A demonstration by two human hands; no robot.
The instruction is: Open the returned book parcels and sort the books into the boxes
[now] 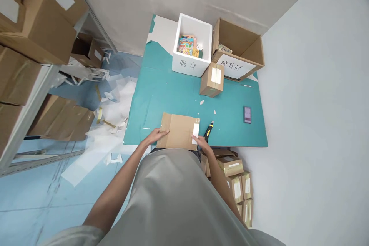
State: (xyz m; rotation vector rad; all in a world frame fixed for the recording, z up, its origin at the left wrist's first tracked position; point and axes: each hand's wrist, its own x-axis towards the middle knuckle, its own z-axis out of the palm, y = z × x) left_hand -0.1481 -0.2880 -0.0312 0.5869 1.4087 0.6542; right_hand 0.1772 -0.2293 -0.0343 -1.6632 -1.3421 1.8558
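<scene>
A flattened cardboard box with a white label on its right end is held between my two hands at the table's front edge. My left hand grips its left end, thumb on top. At the labelled right end, my right hand pinches the cardboard, also with the thumb on top. The fingers under the cardboard are hidden. Just right of my right hand lies a black and yellow utility knife. Farther back stands a small closed carton with a white label.
On the green table, a white foam box holds colourful booklets beside an open carton. A phone lies at right. Shelving with cartons stands left, near crumpled packing sheet. Taped boxes are stacked below the table.
</scene>
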